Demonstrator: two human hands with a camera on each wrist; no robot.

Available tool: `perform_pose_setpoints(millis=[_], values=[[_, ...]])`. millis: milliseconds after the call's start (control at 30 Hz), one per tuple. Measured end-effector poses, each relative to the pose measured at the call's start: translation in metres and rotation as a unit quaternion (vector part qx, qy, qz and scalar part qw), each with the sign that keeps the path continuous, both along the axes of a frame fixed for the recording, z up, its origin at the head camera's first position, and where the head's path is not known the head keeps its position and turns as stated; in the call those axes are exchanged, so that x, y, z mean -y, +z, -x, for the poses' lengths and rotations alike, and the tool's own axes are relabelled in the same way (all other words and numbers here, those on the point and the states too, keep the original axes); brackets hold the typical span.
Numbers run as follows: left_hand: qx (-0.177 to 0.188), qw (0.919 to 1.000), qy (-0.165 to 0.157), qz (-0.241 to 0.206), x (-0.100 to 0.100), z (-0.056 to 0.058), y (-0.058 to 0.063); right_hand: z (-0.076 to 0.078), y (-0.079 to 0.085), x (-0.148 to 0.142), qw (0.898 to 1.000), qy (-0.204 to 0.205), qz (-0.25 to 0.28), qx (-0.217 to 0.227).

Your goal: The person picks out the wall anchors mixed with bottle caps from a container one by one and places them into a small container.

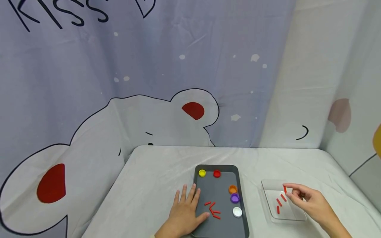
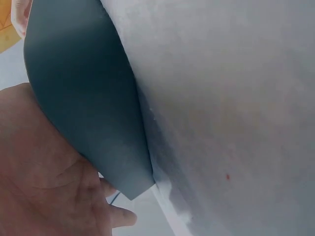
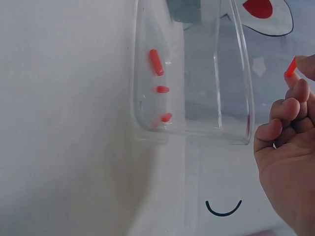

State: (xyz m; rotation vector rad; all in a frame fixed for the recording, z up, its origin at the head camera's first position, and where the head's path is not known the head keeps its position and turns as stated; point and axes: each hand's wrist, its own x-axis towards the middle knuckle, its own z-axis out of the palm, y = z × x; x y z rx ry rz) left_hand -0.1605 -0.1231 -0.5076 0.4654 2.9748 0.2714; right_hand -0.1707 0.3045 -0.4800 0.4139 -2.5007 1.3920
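Observation:
Between thumb and index finger, my right hand (image 1: 309,200) pinches a short red stick (image 3: 292,66), held upright over a clear plastic box (image 1: 268,215). Three more red sticks lie in that box, one of them at its front (image 1: 278,210). My left hand (image 1: 183,215) rests with fingers spread along the left edge of a dark grey tray (image 1: 220,228); its thumb reaches over the rim. Several red sticks (image 1: 211,210) lie in a loose cluster on the tray, just beyond the thumb tip.
Small round caps sit on the tray: yellow (image 1: 202,173) and red (image 1: 217,173) at the far end, then orange (image 1: 232,189), purple (image 1: 234,198) and white (image 1: 237,212) down the right side. A white cloth (image 1: 160,172) covers the table; a printed curtain (image 1: 166,66) hangs behind.

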Motion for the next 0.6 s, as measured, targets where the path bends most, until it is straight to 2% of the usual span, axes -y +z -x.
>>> perform_pose_setpoints(millis=[267,600], values=[[0.002,0.9999,0.005,-0.010,-0.001,-0.001,0.000,0.009,-0.008,-0.002,1.000,0.004,-0.001,-0.021],[0.000,0.9999,0.004,-0.010,-0.002,-0.003,0.001,0.014,-0.014,-0.006,1.000,0.005,0.007,-0.018]])
